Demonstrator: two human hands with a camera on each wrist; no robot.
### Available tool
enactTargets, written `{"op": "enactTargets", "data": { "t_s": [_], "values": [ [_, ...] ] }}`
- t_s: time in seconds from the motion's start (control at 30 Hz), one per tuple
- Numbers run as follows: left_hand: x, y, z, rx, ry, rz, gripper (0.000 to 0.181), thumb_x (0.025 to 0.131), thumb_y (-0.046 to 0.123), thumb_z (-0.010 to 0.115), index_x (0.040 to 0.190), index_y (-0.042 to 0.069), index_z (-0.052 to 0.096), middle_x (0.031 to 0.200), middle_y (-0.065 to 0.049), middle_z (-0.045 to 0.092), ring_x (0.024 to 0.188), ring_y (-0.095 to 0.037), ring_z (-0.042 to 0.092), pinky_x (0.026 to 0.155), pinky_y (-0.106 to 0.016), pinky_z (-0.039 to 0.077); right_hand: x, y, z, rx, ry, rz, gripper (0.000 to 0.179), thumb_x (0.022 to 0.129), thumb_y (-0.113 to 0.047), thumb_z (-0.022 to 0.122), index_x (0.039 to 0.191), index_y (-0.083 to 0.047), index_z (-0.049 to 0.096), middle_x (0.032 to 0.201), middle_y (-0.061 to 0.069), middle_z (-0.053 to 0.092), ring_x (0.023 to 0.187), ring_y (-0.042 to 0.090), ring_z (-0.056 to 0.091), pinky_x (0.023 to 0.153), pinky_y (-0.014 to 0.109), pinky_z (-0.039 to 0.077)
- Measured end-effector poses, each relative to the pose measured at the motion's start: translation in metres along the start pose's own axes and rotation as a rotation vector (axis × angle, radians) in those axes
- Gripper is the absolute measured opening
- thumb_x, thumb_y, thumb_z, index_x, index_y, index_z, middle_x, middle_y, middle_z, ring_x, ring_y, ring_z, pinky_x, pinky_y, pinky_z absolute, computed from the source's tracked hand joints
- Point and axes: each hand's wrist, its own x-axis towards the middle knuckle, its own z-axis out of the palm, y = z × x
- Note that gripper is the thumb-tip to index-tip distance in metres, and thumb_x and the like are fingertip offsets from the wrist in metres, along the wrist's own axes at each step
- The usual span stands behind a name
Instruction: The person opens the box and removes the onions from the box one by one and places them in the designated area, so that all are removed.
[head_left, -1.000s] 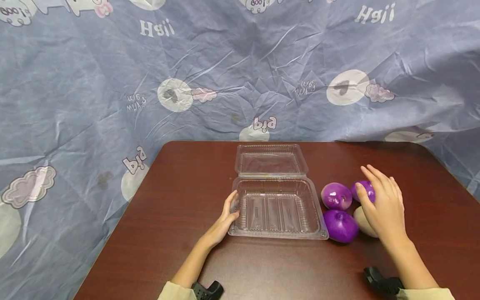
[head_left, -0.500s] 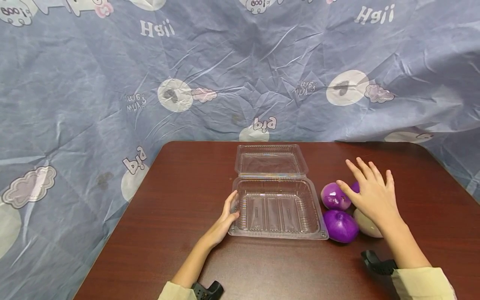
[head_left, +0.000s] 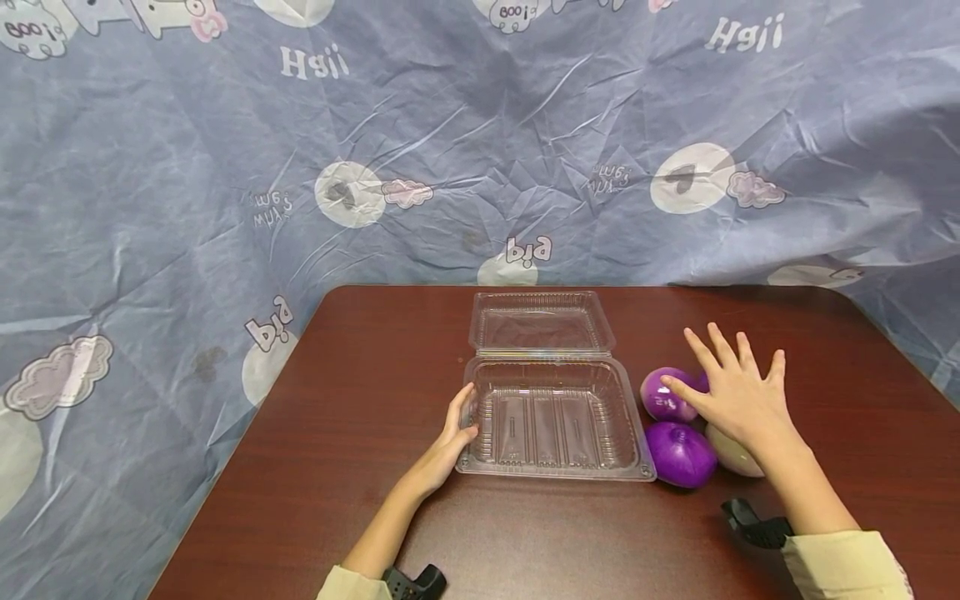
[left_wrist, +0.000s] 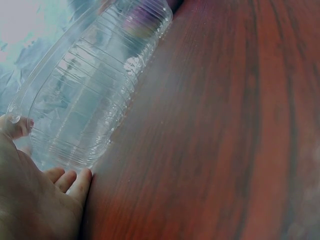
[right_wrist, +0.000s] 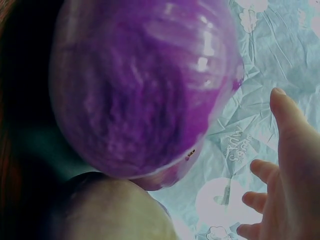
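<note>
A clear plastic clamshell container (head_left: 555, 473) lies with its lid folded back on the table. At its left wall, my left hand (head_left: 442, 450) holds the rim between thumb and fingers; the left wrist view shows the thumb (left_wrist: 20, 127) at the rim and fingertips low against the side. To the right of the container sit several round purple-and-pale vegetables resembling turnips. The front one (head_left: 681, 454) touches the container's corner. My right hand (head_left: 746, 404) hovers over the group, fingers spread, holding nothing. It hides most of the back-right one and part of the pale one (head_left: 731, 450).
The container's lid (head_left: 540, 321) extends toward the back of the brown wooden table (head_left: 360, 358). A blue printed cloth (head_left: 450, 125) hangs behind the table. Black wrist devices (head_left: 757, 527) are strapped at both wrists.
My right hand has shifted left over the vegetables and its fingers have spread wide. The left hand and the container have stayed in place.
</note>
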Motion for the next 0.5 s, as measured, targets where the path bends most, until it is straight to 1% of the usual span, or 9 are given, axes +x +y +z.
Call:
{"op": "enactTargets", "data": {
  "t_s": [0.2, 0.33, 0.43, 0.5],
  "values": [
    [0.0011, -0.0014, -0.0007, 0.013, -0.013, -0.002, 0.062, 0.094, 0.022, 0.026, 0.144, 0.021, -0.01, 0.151, -0.014, -0.013, 0.137, -0.038, -0.016, 0.101, -0.071, -0.001, 0.0004, -0.0006, 0.0021, 0.003, 0.006, -0.004, 0.082, 0.083, -0.065, 0.041, 0.147, -0.022, 0.012, 0.15, 0.02, 0.014, 0.132, 0.05, 0.013, 0.096, 0.074, -0.006],
    [0.001, -0.0019, 0.0004, 0.003, -0.007, 0.0, 0.062, 0.094, 0.026, 0.025, 0.143, 0.021, -0.012, 0.15, -0.016, -0.015, 0.136, -0.041, -0.018, 0.1, -0.071, -0.001, 0.0005, 0.0003, 0.0042, 0.018, 0.002, -0.003, 0.083, 0.083, -0.065, 0.041, 0.147, -0.024, 0.008, 0.15, 0.02, 0.013, 0.133, 0.049, 0.013, 0.096, 0.073, -0.007],
    [0.0012, -0.0016, 0.002, -0.03, 0.02, 0.009, 0.06, 0.096, 0.029, 0.024, 0.144, 0.019, -0.011, 0.149, -0.019, -0.009, 0.137, -0.042, -0.008, 0.105, -0.067, 0.006, -0.0004, 0.0013, 0.0059, 0.028, 0.004, -0.002, 0.083, 0.083, -0.065, 0.042, 0.147, -0.025, 0.008, 0.15, 0.02, 0.013, 0.133, 0.049, 0.013, 0.096, 0.073, -0.007],
    [0.0016, -0.0011, 0.0029, -0.071, 0.069, 0.015, 0.058, 0.097, 0.031, 0.023, 0.144, 0.016, -0.007, 0.148, -0.021, 0.0, 0.137, -0.042, 0.002, 0.107, -0.062, 0.013, -0.0018, 0.0019, 0.0073, 0.034, 0.007, -0.002, 0.083, 0.083, -0.064, 0.043, 0.147, -0.024, 0.009, 0.15, 0.02, 0.014, 0.133, 0.049, 0.013, 0.097, 0.073, -0.008]
  ]
}}
